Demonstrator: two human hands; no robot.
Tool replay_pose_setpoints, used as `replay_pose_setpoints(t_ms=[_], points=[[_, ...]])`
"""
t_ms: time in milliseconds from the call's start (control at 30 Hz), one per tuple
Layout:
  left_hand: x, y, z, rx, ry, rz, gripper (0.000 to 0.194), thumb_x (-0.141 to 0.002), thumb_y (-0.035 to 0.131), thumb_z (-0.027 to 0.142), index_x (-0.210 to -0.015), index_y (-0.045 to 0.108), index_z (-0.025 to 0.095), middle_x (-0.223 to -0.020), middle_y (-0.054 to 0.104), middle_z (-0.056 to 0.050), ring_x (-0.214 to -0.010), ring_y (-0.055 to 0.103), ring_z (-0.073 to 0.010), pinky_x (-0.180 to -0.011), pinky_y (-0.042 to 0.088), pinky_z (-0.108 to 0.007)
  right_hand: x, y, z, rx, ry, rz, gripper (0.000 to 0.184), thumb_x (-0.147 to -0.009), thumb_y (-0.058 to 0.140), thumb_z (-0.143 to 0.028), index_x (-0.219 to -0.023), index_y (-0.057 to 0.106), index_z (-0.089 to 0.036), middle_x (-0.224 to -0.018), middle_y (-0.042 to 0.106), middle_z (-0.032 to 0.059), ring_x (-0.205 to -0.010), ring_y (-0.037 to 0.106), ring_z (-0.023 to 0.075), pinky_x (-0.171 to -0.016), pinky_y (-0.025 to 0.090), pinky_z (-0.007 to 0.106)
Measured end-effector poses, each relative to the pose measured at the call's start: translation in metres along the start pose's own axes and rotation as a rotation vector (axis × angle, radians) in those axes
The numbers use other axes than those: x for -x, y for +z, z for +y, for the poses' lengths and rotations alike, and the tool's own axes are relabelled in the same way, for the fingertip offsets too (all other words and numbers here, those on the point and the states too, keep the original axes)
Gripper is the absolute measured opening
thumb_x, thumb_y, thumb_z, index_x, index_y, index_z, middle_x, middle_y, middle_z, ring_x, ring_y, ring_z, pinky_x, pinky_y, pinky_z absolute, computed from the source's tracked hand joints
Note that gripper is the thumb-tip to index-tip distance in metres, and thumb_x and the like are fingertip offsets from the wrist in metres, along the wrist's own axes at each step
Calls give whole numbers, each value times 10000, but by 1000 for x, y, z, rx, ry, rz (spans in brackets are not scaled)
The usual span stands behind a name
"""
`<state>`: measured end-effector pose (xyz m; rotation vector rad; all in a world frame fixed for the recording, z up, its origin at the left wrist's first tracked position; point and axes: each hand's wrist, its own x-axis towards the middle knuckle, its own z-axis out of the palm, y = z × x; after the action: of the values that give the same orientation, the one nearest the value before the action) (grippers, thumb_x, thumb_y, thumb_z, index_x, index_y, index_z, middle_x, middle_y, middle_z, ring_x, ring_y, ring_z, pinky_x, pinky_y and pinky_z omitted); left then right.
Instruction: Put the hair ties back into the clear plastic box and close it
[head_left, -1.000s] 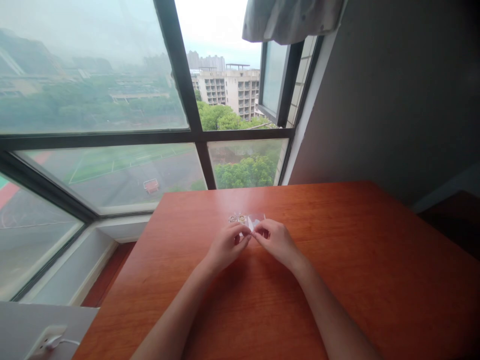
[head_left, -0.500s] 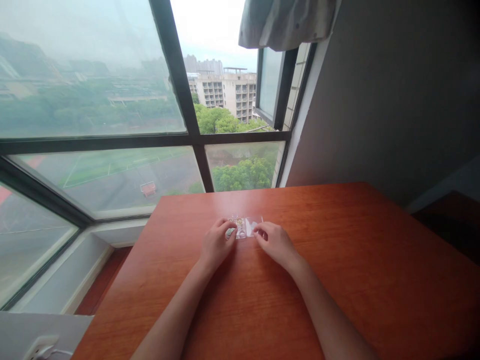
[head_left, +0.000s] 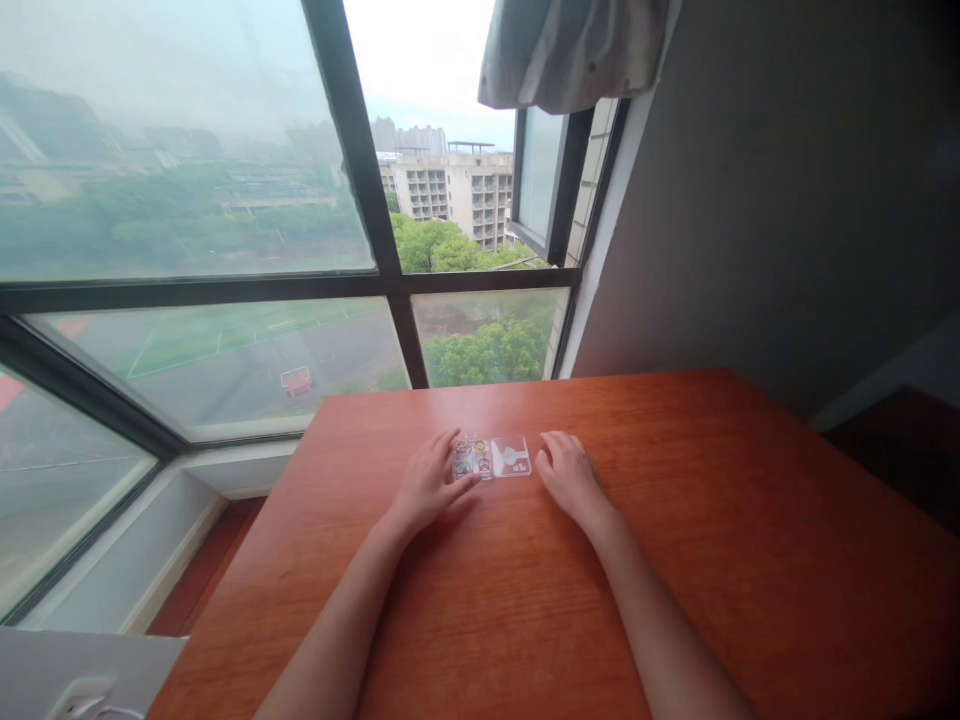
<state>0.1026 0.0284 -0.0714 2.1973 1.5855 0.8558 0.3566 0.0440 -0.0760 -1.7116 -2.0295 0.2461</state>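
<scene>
A small clear plastic case lies unfolded flat on the wooden table. Its left half has compartments with small round, ring-like pieces, too small to name. The clear lid on the right carries a white shape. My left hand is around the left half, thumb along the near edge and fingers at the far left corner, spread apart. Just right of the lid, my right hand rests on the table, loosely curved and holding nothing, thumb slightly apart from the fingers.
Behind the table stands a dark-framed window, with one pane swung outward. A grey curtain hangs at the top. The wall rises at the right, and a socket with a plug is at lower left.
My right hand has moved right, off the lid, which now shows fully. My left hand has spread its fingers from a pinch over the case and shifted slightly left.
</scene>
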Motion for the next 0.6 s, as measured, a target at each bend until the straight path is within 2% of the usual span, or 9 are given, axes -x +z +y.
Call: replay_pose_setpoints(t_ms=[167,300,467,600], points=[[-1,-3,-3,-1,-23,-33,771,-696,742,366,-1373,432,163,-1359,527,-145,-1241,495,-310,-1052,398,-464,7,5,-7,134,-18,-100,446,-889,436,-273,-1284,556,-105,-1419,459,165,-1317,373,286,-1104,258,408],[-2,-4,-3,-3,-19,-27,713,-700,738,358,-1338,483,167,-1335,551,-139,-1231,505,-308,-1057,396,-458,11,3,-14,152,-15,-161,477,-884,433,-261,-1341,513,-148,-1485,381,148,-1376,301,288,-1124,204,454],[-1,-2,-3,-24,-5,-20,679,-706,732,366,-1317,512,167,-1322,565,-132,-1225,508,-308,-1058,394,-461,10,6,-16,100,-5,-177,490,-870,432,-244,-1349,506,-168,-1500,360,138,-1403,257,296,-1133,174,508],[0,1,-6,-28,5,-11,682,-707,732,378,-1320,510,179,-1326,563,-128,-1219,511,-305,-1051,394,-465,7,12,-14,-44,-23,-97,488,-851,457,-240,-1320,526,-126,-1449,432,156,-1386,302,292,-1138,221,485]])
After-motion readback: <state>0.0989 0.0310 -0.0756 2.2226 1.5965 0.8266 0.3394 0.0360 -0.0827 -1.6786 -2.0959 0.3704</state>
